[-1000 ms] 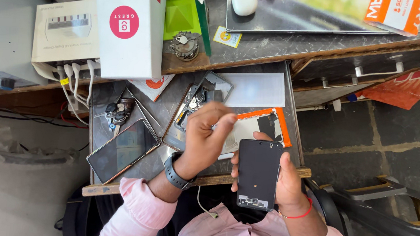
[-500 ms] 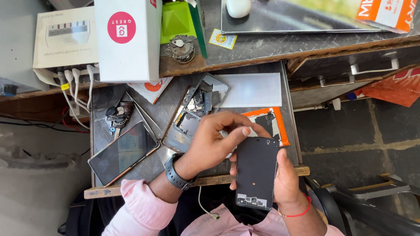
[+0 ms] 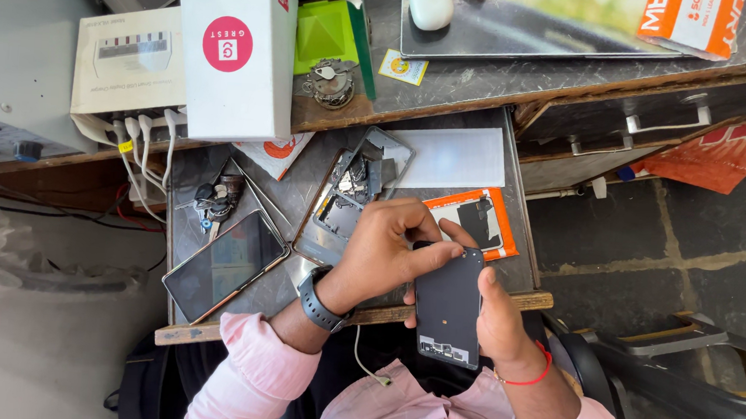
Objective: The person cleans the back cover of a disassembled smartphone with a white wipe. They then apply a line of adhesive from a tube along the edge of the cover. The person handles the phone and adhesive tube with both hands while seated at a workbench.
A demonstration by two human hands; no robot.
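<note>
- Here, right hand [image 3: 505,319] wrapped around a dark phone panel [image 3: 448,304], fingers along its right edge, thumb side behind; a red thread band [image 3: 529,380] on that wrist.
- Left hand [image 3: 385,250] curled over the panel's top left corner, fingertips [image 3: 449,252] pressed on its upper edge; a dark wristwatch [image 3: 320,300] on that wrist.
- Both hands closed on the same panel, touching each other at its top.
- Panel held upright just above the near edge of the table [image 3: 446,166], over the lap; small light contacts visible at its lower end.
- Pink sleeves [image 3: 244,362] reaching in from below.
- Just beyond the hands, an orange-rimmed packet [image 3: 477,219] with a dark part on it, lying flat on the table.
- Left of that, an opened phone frame [image 3: 347,201] with its insides exposed, partly hidden by the left hand.
- Farther left, a dark phone screen [image 3: 225,265] lying tilted, near a bunch of keys [image 3: 212,203].
- A white sheet [image 3: 451,156] lying flat behind the packet.
- On the raised shelf behind: a tall white box [image 3: 236,47] with a red round mark, a white charger unit [image 3: 125,65] with cables hanging down, a green box [image 3: 326,33], and a small metal part [image 3: 331,82] beside it.
- Farther right on the shelf, a white oval case [image 3: 430,1] resting on a flat reflective sheet [image 3: 535,24], and an orange-and-white carton [image 3: 691,22].
</note>
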